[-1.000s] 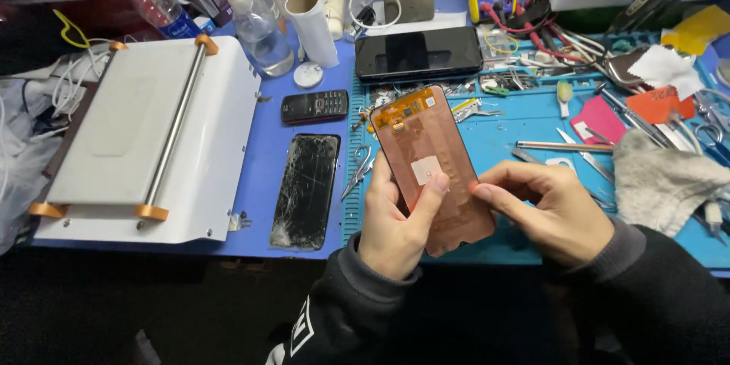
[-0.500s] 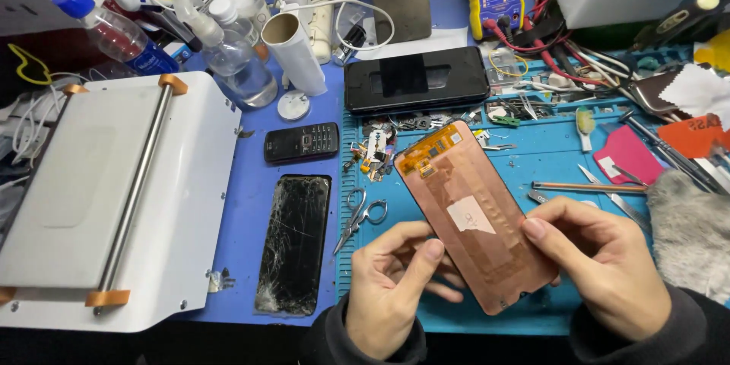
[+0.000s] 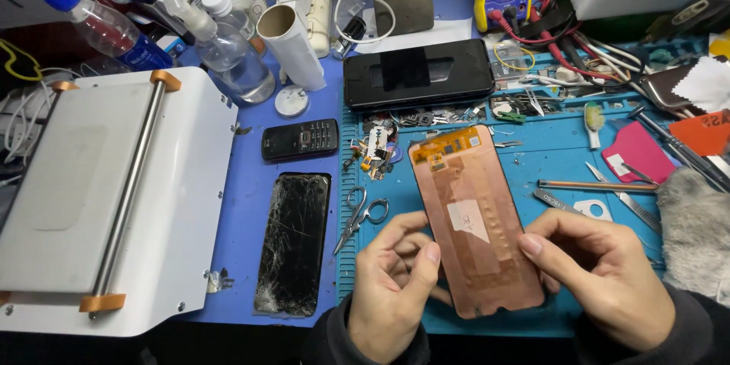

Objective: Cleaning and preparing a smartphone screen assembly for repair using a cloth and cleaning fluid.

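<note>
The copper-backed phone display panel point(image 3: 475, 220) was up off the counter, held back-side up between both hands just above the blue work mat point(image 3: 547, 163). A small white sticker sat on its middle and an orange flex strip lay along its top edge. The left hand point(image 3: 391, 289) pinched the panel's lower left edge, thumb on top and fingers curled under; the right hand point(image 3: 601, 277) closed on the right edge, thumb pressed to the copper face. Both grips were clamped on the panel, neither spread.

As for progress — the panel looked already out of any phone body and free of cables, so the separating seemed done; whatever fitting remained had not started, for no frame sat under it.

Just left of the hands lay small scissors point(image 3: 361, 217), and beyond them a cracked black glass screen point(image 3: 295, 243) on the purple mat. A small black keypad phone point(image 3: 300, 139) lay above that, and a dark phone point(image 3: 418, 72) rested face up at the mat's far edge. Loose screws and small parts point(image 3: 380, 148) were scattered near the panel's top — the white separator machine point(image 3: 106, 198) stood well off to the left.
</note>
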